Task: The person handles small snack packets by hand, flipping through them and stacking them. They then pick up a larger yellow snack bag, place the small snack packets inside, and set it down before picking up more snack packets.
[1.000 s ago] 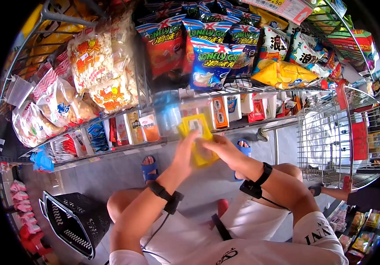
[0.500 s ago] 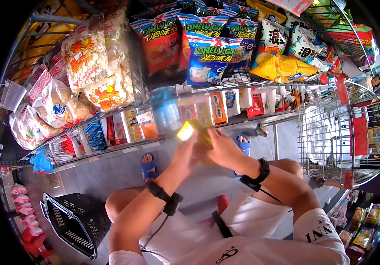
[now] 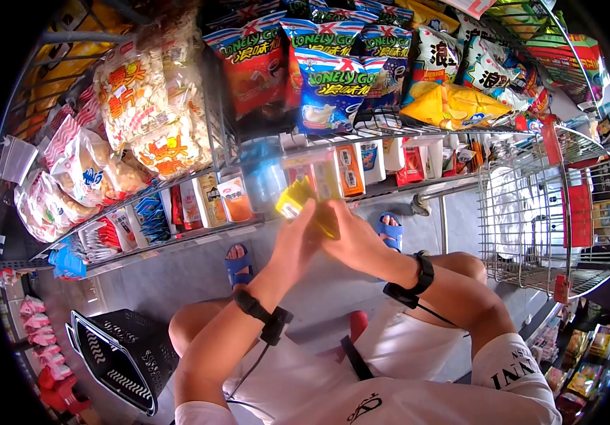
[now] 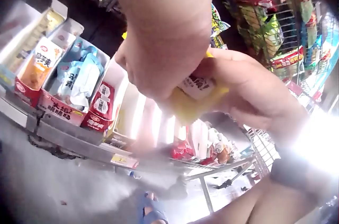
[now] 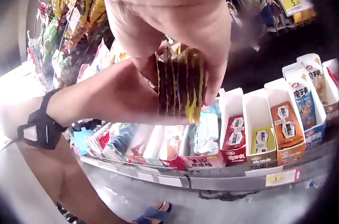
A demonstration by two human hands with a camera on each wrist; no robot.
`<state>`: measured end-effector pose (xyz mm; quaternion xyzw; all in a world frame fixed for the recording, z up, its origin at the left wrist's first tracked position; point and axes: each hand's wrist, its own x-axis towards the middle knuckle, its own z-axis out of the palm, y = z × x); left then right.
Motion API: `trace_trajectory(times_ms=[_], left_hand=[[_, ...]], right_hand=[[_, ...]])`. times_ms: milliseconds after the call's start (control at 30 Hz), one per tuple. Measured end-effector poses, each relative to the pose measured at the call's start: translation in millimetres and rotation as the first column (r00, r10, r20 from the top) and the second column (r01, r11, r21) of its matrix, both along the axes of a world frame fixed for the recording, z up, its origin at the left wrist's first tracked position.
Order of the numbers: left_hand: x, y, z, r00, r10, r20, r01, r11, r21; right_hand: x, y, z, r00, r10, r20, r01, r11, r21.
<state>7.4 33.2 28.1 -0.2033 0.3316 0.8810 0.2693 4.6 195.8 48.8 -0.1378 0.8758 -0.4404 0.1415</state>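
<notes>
Both hands meet around a stack of yellow packets (image 3: 295, 196) held in front of the lower shelf. The left hand (image 3: 292, 244) grips the stack from the left, its thumb near the upper packets. On the other side, the right hand (image 3: 354, 237) holds the stack's right part. Seen by the right wrist camera, several packets (image 5: 180, 83) stand edge-on between the right hand's (image 5: 175, 28) thumb and fingers. In the left wrist view, a yellow packet (image 4: 195, 94) with a white label shows between the left hand (image 4: 161, 59) and the right hand (image 4: 249, 86).
Boxes of small snacks, such as an orange box (image 3: 350, 172), line the lower shelf, below chip bags (image 3: 329, 92). A black basket (image 3: 124, 358) lies on the floor at left. A wire cart (image 3: 531, 219) stands at right. Blue sandals (image 3: 240, 268) are below the shelf.
The yellow packets, flat toward the head camera a second ago, have been turned and tilted between the hands. The hands have shifted slightly, and the head view has moved a little.
</notes>
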Motion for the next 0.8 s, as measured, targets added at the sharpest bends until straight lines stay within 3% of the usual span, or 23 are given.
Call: trace_trajectory(times_ms=[133,267,367,433,567,633,667,733,800], left_hand=[[-3.5,-0.6,13.7,1.0,-0.009,-0.005,0.008,0.985,-0.173],[-4.5,1.3,14.7,1.0,-0.006,-0.025,0.001,0.983,-0.186],[-3.3,-0.7,10.7,0.998,0.047,-0.042,-0.053,0.984,-0.168],[-1.8,-6.8,16.5,0.997,0.01,-0.07,-0.015,0.997,-0.071],[-0.8,-9.4,-13.8,0.998,0.015,-0.064,-0.021,0.995,-0.099],[-2.0,-7.6,-24.5,0.971,-0.034,-0.237,-0.037,0.957,-0.288],[-0.9,-9.0,-29.6,0.971,-0.033,-0.237,-0.038,0.957,-0.288],[-4.9,-9.1,-8.1,0.999,0.03,0.031,-0.023,0.979,-0.204],[-6.0,-9.4,-6.6,0.999,0.032,0.032,-0.025,0.982,-0.189]], right_hand=[[0.6,-2.1,13.1,0.998,-0.055,0.039,0.056,0.998,-0.035],[1.5,-3.7,18.7,0.998,-0.046,0.052,0.047,0.999,-0.022],[1.2,-1.9,7.8,0.999,0.015,-0.05,-0.019,0.996,-0.086],[-1.9,-2.5,4.7,0.999,-0.005,0.04,0.016,0.964,-0.266],[-10.3,-0.7,1.3,0.979,-0.053,0.196,0.118,0.933,-0.339],[-12.7,1.6,-5.0,0.98,-0.067,0.186,0.127,0.934,-0.334],[-13.7,2.2,-6.9,0.981,-0.083,0.176,0.138,0.934,-0.329],[-15.7,2.1,-6.0,0.975,-0.09,0.204,0.156,0.93,-0.334],[-18.3,2.9,-6.8,0.968,-0.097,0.232,0.174,0.925,-0.338]])
